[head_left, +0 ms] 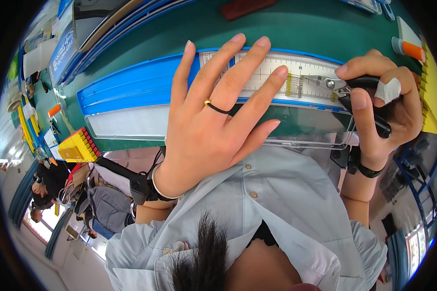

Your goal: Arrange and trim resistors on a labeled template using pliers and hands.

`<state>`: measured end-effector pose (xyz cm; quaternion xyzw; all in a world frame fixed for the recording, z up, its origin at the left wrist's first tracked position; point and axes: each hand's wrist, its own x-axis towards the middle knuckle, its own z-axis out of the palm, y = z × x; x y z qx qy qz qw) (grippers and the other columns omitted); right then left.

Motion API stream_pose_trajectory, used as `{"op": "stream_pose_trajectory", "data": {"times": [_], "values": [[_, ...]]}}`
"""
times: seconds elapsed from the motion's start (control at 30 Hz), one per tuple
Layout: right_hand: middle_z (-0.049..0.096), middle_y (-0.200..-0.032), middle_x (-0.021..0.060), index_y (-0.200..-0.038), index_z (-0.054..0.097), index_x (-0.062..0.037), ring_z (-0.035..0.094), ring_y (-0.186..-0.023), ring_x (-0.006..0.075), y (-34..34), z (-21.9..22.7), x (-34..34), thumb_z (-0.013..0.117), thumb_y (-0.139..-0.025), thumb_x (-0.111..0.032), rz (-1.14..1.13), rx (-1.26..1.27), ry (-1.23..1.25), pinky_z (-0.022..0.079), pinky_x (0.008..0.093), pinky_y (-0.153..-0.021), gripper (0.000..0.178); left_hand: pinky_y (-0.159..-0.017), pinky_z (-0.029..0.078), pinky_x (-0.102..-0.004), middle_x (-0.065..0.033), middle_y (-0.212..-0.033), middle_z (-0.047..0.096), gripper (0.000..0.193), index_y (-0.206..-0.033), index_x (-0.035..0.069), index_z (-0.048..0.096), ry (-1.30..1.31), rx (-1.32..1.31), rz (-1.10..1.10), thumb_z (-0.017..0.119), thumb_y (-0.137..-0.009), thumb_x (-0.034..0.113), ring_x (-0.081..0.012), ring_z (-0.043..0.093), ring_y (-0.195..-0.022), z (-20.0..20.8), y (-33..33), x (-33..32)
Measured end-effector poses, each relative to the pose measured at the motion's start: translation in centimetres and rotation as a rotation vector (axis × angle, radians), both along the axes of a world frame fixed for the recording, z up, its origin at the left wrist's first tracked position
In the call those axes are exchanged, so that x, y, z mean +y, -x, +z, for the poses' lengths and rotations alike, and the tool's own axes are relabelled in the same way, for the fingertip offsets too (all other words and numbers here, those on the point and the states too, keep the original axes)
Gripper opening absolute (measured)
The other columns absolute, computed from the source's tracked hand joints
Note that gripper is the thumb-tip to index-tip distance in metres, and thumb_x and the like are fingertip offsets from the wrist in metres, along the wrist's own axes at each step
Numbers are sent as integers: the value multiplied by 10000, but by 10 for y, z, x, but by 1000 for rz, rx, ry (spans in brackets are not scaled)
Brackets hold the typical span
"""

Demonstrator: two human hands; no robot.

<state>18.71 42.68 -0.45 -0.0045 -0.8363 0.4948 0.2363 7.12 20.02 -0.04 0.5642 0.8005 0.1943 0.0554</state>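
Observation:
My left hand [213,111] lies with its fingers spread over a long blue case [126,92], partly covering a white scaled plate [255,89] inside it. My right hand [398,116], one finger wrapped in white tape, is closed around black-handled pliers [331,84]. Their metal jaws point left over the plate's right part, beside small thin wire-like pieces [301,86]. A yellow striped piece [289,85] sits just right of my left index fingertip. Whether the jaws grip anything is too small to tell. The case's clear lid [301,121] extends toward me.
A green work surface [306,29] lies under the case. Beyond it is a dark red block [246,7]. Blue boxes [65,58] stand far left, a yellow box with red tips [80,147] near left. An orange-ended cylinder [412,50] and yellow stack [429,92] are at right.

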Motion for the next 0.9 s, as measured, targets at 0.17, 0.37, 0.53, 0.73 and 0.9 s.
{"op": "stream_pose_trajectory", "data": {"times": [0.17, 0.37, 0.53, 0.73, 0.9], "values": [[690, -948, 238, -848, 399, -74, 462, -719, 139, -1, -2, 1, 662, -902, -86, -35, 20, 48, 387, 251, -661, 269, -1127, 318, -616, -159, -1447, 558, 525, -1301, 149, 700, -9, 17, 7, 709, -820, 359, -369, 526, -1326, -2, 0, 0], [687, -928, 248, -830, 391, -89, 462, -708, 141, 0, 1, -3, 702, -892, -145, -84, -55, 95, 388, 238, -625, 323, -1123, 330, -607, -166, -1408, 593, 496, -1258, 135, 726, 10, 56, 14, 646, -871, 434, -367, 545, -1309, -4, 1, 2], [681, -898, 242, -824, 393, -102, 503, -717, 163, -2, -2, 0, 734, -898, -227, -49, -69, 113, 409, 247, -606, 370, -1127, 322, -602, -176, -1380, 613, 505, -1224, 132, 746, 54, 67, 13, 586, -914, 497, -362, 559, -1296, 0, 1, 4], [669, -896, 244, -845, 394, -110, 471, -713, 155, -1, -3, 1, 742, -914, -298, -95, -77, 156, 408, 252, -601, 401, -1145, 290, -590, -173, -1391, 606, 540, -1227, 143, 745, 61, 41, -10, 533, -938, 546, -355, 557, -1300, -2, 1, 6], [711, -899, 225, -882, 401, -96, 557, -668, 142, 0, -6, 2, 837, -844, -261, -93, -45, 166, 445, 237, -579, 468, -1146, 288, -575, -127, -1442, 573, 516, -1267, 208, 729, 109, 66, 0, 539, -928, 549, -338, 532, -1327, -1, 0, 7]]}}
